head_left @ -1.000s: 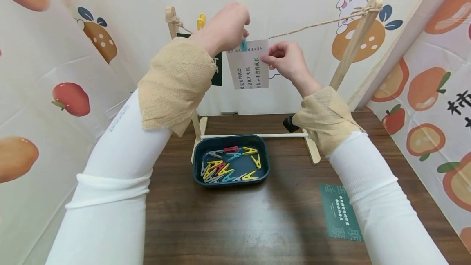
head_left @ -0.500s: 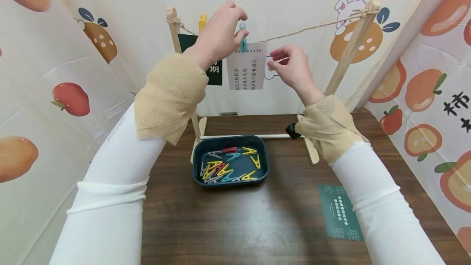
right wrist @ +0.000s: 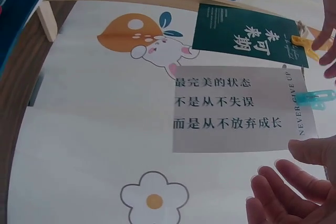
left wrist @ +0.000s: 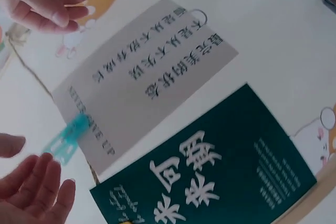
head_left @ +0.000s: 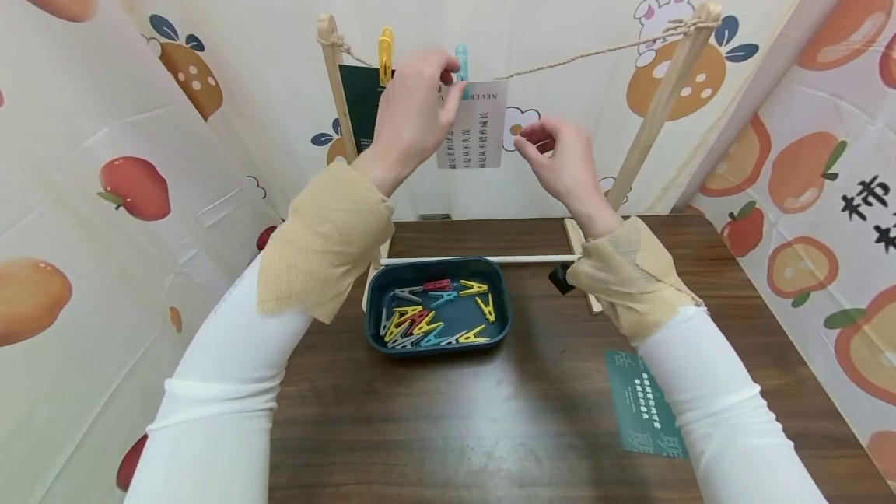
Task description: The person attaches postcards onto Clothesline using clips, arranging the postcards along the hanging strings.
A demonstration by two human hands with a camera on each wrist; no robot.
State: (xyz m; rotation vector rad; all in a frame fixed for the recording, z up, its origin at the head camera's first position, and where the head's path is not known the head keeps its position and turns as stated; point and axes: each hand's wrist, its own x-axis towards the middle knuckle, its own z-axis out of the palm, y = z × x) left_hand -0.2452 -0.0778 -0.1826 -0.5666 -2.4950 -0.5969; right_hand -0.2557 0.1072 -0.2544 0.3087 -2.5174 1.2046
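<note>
A white card (head_left: 483,127) printed with dark text hangs from the twine (head_left: 560,62), held by a light blue clothespin (head_left: 461,61). To its left hangs a dark green card (head_left: 358,103) under a yellow clothespin (head_left: 386,57). My left hand (head_left: 414,111) is in front of both cards in the head view, covering part of each; the left wrist view shows its loosely bent fingers beside the blue clothespin (left wrist: 68,137), holding nothing. Just right of the white card, my right hand (head_left: 562,162) hovers with loosely curved, unoccupied fingers. In the right wrist view, its thumb (right wrist: 312,151) is close to the card's lower corner.
A dark blue tray (head_left: 439,350) of yellow, red, blue and grey clothespins stands on the brown table (head_left: 434,426). The twine runs between two wooden posts (head_left: 661,111). A teal card (head_left: 640,403) lies at right, partly under my right sleeve. Fruit-printed cloth hangs behind.
My left hand has come off the blue clothespin and dropped lower. My right hand has let go of the white card's edge and drawn back right and down. The card stays hanging.
</note>
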